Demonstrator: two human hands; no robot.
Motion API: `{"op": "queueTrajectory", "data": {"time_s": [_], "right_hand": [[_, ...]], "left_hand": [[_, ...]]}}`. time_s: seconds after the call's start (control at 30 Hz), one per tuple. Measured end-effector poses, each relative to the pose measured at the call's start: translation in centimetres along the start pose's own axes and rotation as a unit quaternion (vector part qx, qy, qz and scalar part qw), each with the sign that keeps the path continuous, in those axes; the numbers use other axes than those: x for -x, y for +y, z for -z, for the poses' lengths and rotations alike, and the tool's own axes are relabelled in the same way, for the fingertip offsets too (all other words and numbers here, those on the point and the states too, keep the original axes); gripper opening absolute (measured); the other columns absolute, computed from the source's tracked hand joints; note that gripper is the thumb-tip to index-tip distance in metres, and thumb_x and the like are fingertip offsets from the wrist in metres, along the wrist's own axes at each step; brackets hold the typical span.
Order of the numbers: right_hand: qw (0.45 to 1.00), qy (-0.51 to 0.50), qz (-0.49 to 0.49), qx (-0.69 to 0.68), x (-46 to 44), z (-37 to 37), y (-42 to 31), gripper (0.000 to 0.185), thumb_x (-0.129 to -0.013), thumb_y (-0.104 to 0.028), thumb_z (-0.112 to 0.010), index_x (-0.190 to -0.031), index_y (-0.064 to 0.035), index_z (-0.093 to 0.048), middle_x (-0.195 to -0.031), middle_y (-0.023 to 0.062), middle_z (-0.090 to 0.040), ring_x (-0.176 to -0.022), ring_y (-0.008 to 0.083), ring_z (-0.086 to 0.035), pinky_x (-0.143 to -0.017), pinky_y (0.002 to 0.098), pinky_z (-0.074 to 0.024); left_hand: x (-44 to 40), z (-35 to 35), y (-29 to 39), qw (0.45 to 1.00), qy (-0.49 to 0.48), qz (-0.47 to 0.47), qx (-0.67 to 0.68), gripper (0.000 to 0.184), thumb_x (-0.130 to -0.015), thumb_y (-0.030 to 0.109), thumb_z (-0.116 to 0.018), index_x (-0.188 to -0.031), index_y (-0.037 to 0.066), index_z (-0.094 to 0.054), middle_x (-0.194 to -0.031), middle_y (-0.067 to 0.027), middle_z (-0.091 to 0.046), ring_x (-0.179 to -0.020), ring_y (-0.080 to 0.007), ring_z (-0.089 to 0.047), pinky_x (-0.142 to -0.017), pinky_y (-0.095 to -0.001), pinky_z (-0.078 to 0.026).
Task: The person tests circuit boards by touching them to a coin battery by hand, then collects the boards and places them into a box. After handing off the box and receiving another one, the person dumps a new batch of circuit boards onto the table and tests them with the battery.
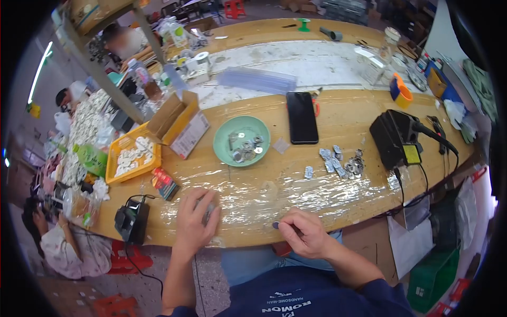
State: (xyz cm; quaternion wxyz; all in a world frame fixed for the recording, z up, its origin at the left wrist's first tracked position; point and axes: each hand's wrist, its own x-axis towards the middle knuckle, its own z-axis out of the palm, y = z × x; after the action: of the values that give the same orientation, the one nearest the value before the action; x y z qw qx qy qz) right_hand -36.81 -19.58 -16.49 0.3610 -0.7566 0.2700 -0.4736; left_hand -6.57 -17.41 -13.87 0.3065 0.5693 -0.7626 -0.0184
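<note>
A yellow basket (136, 173) and a carton (188, 136) sit near the tabletop's (162, 224) left edge, a green spool (303, 25) by its far edge.

The right hand (302, 232) pinches one small dark piece (275, 225), while the left hand (191, 219) partly covers a greyish object (207, 212)

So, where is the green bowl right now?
In the head camera view, the green bowl sits just left of centre on the table, between the open cardboard box and the black phone, beyond the person's left hand.
</note>
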Motion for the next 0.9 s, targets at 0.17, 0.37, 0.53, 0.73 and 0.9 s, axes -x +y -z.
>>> {"op": "queueTrajectory", "data": {"time_s": [0.17, 0.37, 0.53, 0.73, 0.9], "right_hand": [[0.995, -0.007, -0.006, 0.1, -1.4, 1.9, -1.8, 0.005, -0.093, 0.002, -0.072, -0.09, 0.0001, -0.068, -0.075, 0.0089, -0.062, -0.061, 0.0211, -0.06, -0.054, 0.0333, -0.0457], [0.972, 0.038, -0.049, 0.228, -1.5, 5.4, -2.1, 0.006, -0.087, 0.001, -0.077, -0.088, -0.0012, -0.072, -0.073, 0.0067, -0.065, -0.057, 0.017, -0.061, -0.051, 0.0305, -0.0463], [0.943, 0.116, -0.157, 0.268, 0.0, 8.0, -2.9, 0.005, -0.092, -0.004, -0.075, -0.088, -0.0008, -0.074, -0.071, 0.0057, -0.064, -0.058, 0.0126, -0.06, -0.053, 0.0281, -0.0453], [0.865, 0.227, -0.272, 0.355, 3.6, 12.4, -1.7, 0.012, -0.098, -0.011, -0.069, -0.099, 0.0003, -0.07, -0.08, 0.0128, -0.066, -0.065, 0.0213, -0.064, -0.06, 0.0343, -0.0494], [0.797, 0.217, -0.281, 0.489, 4.8, 13.6, -0.6, 0.014, -0.097, -0.013, -0.066, -0.095, 0.0009, -0.067, -0.089, 0.0204, -0.068, -0.086, 0.0411, -0.068, -0.076, 0.0472, -0.0537]], "left_hand": [[0.4, -0.5, -0.3, 1.0, 0.022, 0.014, -0.004, 0.038, -0.086, 0.005, -0.078, -0.123, -0.003, -0.07, -0.133, -0.02, -0.065, -0.125, -0.0414, -0.062, -0.108, -0.0475, -0.049], [0.5, -0.3, -0.2, 1.0, 0.01, 0.027, 0.013, 0.044, -0.084, 0.008, -0.08, -0.125, -0.003, -0.069, -0.14, -0.0237, -0.06, -0.131, -0.0458, -0.056, -0.112, -0.0512, -0.045], [0.6, -0.1, -0.2, 0.999, -0.008, 0.044, 0.0, 0.044, -0.085, 0.012, -0.079, -0.126, -0.002, -0.068, -0.143, -0.0263, -0.058, -0.133, -0.0486, -0.054, -0.113, -0.0549, -0.042], [0.8, -0.3, -1.0, 1.0, -0.021, 0.009, -0.006, 0.032, -0.089, 0.006, -0.073, -0.119, -0.003, -0.07, -0.138, -0.0251, -0.061, -0.131, -0.0473, -0.055, -0.112, -0.054, -0.042], [1.1, -0.6, -1.0, 1.0, -0.009, 0.021, -0.005, 0.026, -0.094, 0.004, -0.07, -0.119, -0.005, -0.069, -0.138, -0.0238, -0.061, -0.129, -0.0431, -0.057, -0.111, -0.0488, -0.043]]}}
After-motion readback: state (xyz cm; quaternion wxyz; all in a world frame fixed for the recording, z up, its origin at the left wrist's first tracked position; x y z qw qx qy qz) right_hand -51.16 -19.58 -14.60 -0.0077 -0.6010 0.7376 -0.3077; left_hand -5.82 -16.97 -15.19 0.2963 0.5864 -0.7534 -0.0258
